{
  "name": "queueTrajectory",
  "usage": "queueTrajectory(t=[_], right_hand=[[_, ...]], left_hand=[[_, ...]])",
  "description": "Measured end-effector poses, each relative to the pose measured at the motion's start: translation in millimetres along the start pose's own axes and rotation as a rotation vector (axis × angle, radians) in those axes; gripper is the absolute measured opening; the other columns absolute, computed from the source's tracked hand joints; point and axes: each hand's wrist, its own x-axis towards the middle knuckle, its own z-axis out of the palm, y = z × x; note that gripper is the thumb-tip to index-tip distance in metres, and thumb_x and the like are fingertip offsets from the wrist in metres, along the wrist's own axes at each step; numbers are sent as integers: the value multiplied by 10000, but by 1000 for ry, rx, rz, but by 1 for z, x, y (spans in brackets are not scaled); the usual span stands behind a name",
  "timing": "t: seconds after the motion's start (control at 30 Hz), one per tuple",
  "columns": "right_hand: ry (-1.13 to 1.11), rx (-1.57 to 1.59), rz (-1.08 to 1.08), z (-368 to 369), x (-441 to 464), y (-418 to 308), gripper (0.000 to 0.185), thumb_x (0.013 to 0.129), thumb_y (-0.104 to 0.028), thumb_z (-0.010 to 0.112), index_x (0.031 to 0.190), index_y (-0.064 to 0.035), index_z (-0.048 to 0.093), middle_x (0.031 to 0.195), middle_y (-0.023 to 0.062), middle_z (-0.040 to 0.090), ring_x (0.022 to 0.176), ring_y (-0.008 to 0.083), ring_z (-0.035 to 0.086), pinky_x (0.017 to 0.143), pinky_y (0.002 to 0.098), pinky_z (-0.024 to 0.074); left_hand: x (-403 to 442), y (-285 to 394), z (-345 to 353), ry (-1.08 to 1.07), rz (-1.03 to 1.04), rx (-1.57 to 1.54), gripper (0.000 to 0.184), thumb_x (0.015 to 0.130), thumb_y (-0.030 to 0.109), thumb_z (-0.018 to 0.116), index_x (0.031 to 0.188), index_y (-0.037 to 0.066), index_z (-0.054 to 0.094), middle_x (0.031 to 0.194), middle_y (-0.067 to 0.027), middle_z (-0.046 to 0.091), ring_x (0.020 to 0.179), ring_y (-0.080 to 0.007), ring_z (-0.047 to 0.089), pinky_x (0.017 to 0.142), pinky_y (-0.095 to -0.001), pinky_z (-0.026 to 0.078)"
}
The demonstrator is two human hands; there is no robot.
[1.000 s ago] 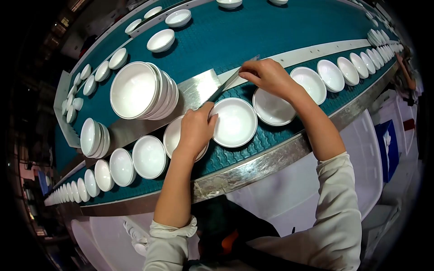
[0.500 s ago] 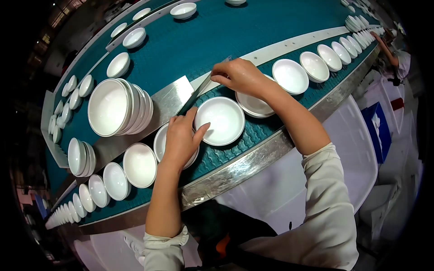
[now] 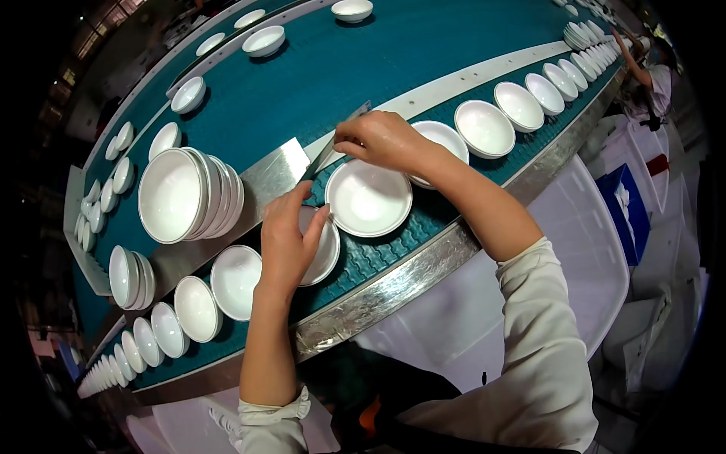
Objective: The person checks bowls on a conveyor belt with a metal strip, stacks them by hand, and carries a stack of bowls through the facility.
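So the thin strip is over the far edge of the near belt, slanting from right by your L hand's fingertips up & right, away from you. Your R hand is on it, fingers look pinched round it. L hand looks loose, thumb spread off the fingers; can't tell if the tips touch the strip's low end. Nearest bowl sits btwn your hands, just below the R one. Metal plate is past your L hand, w/ a tall stack of bowls nested together beside it, shorter stack lower left. Blue box far R has smth white in it, next to a big white tub.
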Motion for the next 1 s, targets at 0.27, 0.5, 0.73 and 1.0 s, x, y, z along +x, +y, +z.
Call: queueTrajectory(t=[0.27,0.5,0.73,1.0], right_hand=[[-65,-28,9,0,0,-12,197,847,-209,613,928,-42,679,832,155,676,741,307,654,672,379,511],[-47,-1,-3,8,1,-16,204,834,-232,615,877,-45,686,765,160,666,719,330,649,652,412,511],[-153,-23,11,11,2,-31,204,845,-215,610,913,-43,697,791,155,677,716,307,653,657,396,506],[-70,30,-5,13,3,-32,184,860,-201,620,922,-40,684,776,139,678,690,291,648,643,369,504]], left_hand=[[-8,-8,-9,-192,-159,64,407,824,79,585,1220,1,530,1013,-225,612,949,-372,561,882,-409,430],[-9,-18,-11,79,35,-8,356,812,55,609,1161,1,565,1097,-168,616,1040,-345,565,923,-396,425],[-15,-23,-4,56,88,11,455,797,252,704,1148,-7,577,1032,-193,629,996,-349,557,915,-418,406],[-17,-32,-9,-65,11,66,376,772,68,610,1138,-14,569,988,-213,621,974,-370,545,915,-423,399]])
